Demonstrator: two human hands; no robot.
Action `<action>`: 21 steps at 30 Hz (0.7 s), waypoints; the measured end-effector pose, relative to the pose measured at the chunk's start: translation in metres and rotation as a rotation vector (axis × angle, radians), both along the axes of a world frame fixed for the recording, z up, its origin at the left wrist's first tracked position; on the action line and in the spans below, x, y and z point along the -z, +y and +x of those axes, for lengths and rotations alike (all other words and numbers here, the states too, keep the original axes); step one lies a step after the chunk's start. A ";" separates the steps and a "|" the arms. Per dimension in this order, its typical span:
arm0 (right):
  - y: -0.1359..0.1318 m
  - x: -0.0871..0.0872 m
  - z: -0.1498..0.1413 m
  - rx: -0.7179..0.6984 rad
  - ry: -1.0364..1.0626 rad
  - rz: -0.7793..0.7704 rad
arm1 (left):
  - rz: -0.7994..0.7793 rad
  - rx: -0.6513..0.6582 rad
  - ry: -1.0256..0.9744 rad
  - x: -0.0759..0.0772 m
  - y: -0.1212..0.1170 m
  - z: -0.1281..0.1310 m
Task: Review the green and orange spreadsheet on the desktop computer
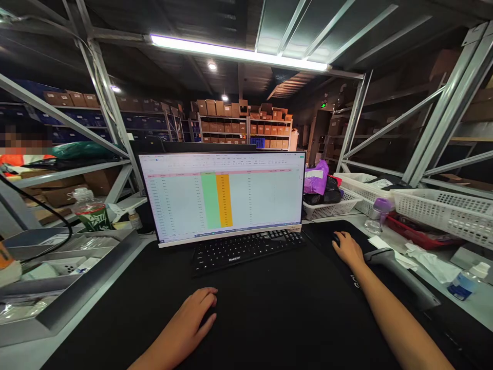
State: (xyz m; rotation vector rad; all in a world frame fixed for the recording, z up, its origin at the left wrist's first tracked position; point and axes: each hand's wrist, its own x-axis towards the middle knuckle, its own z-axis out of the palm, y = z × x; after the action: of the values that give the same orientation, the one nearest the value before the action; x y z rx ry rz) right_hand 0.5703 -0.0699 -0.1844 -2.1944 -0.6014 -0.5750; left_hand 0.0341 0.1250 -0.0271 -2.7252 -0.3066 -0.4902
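My right hand [348,250] rests over a black computer mouse [337,239], most of which it hides, on the right of a black desk mat [246,318]. My left hand [194,316] lies on the mat with fingers loosely bent, thumb apart and nothing in it. Just beyond it sits a black keyboard [246,252], which neither hand touches. Behind the keyboard stands a monitor [262,200] showing a spreadsheet with a green and an orange column. A grey handheld scanner [404,277] lies right of my right forearm.
Grey trays [77,293] with small packets line the left side, near a green-labelled bottle [90,210]. On the right are white baskets [447,210], a purple bag [316,179], tissues [433,262] and a small bottle [466,282]. Metal posts flank the desk; a person is at far left.
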 end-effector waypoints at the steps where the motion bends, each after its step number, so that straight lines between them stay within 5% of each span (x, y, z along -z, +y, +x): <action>1: 0.000 0.000 0.001 -0.001 0.000 -0.001 | -0.011 -0.014 0.009 0.000 0.000 0.000; 21: 0.005 0.005 0.010 -0.017 -0.003 0.009 | -0.061 -0.078 0.049 -0.002 -0.004 0.001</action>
State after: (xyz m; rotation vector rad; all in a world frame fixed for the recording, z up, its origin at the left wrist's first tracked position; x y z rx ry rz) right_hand 0.5801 -0.0648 -0.1893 -2.1787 -0.6177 -0.5710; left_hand 0.0351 0.1212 -0.0256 -2.7675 -0.4198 -0.3985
